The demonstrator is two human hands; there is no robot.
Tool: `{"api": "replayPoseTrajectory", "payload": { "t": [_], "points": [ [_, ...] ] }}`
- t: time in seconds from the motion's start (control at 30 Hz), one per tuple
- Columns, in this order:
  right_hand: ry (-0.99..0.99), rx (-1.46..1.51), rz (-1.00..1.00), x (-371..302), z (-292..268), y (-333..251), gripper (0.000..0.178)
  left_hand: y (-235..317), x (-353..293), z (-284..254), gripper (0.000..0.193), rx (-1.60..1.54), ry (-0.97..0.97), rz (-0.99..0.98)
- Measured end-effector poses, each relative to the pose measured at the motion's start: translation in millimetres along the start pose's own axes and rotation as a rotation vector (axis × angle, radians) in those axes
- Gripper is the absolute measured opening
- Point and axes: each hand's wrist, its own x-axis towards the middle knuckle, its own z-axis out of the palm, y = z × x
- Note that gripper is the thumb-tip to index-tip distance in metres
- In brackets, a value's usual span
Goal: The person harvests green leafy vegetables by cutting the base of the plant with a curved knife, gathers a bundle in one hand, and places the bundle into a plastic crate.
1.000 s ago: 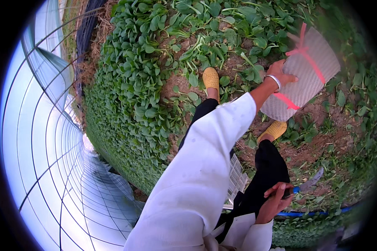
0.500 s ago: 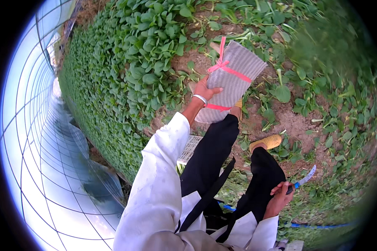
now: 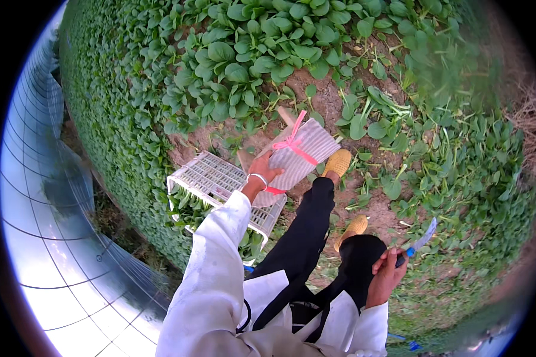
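Note:
My left hand (image 3: pixel 262 172) is closed on the edge of a small wooden stool (image 3: pixel 301 153). A grey striped pad is tied over its seat with pink ribbon, and wooden leg ends jut out on the far side. The stool is held tilted above the soil, partly in front of a white plastic crate (image 3: pixel 203 184). By my right knee, my right hand (image 3: pixel 388 275) grips a curved knife (image 3: pixel 424 233) by its dark and blue handle, the blade pointing up and away.
Dense leafy green plants (image 3: pixel 238 65) grow at far left and ahead. Cut greens (image 3: pixel 369 110) lie scattered on bare brown soil (image 3: pixel 372 205) to the right. My feet wear yellow shoes (image 3: pixel 338 162). A clear plastic greenhouse wall (image 3: pixel 53 250) curves along the left.
My left hand has drawn the stool nearer and to the left, over toward the crate. The view has shifted, showing more of the crate. My right hand still holds the knife.

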Motion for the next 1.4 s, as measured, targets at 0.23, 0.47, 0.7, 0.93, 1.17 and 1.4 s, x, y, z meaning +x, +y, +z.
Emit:
{"api": "replayPoseTrajectory", "payload": {
  "t": [0.23, 0.47, 0.7, 0.93, 1.17, 1.4],
  "points": [
    [-0.253, -0.015, -0.059, 5.9, 140.3, -121.0, 0.013, -51.5, -57.7, -24.4, 0.076, 0.062, -0.104, -0.219],
    [-0.474, -0.189, -0.102, 42.7, 273.2, -195.7, 0.016, -59.8, -123.8, -34.7, 0.075, 0.128, -0.459, -0.497],
    [-0.588, -0.359, -0.185, 79.4, 387.1, -227.8, 0.016, -55.0, -161.2, -11.6, 0.058, 0.016, -0.677, -0.428],
    [-0.738, -0.498, -0.324, 139.4, 476.7, -189.5, 0.016, -46.9, -100.8, 46.0, 0.044, -0.092, -0.819, -0.336],
    [-0.82, -0.456, -0.376, 191.3, 529.3, -132.7, 0.012, -87.9, -54.4, 110.2, 0.041, -0.189, -0.76, -0.348],
    [-0.843, -0.473, -0.419, 237.3, 533.5, -102.8, 0.01, -142.7, -33.4, 153.3, 0.039, -0.249, -0.696, -0.404]
  ]
}}
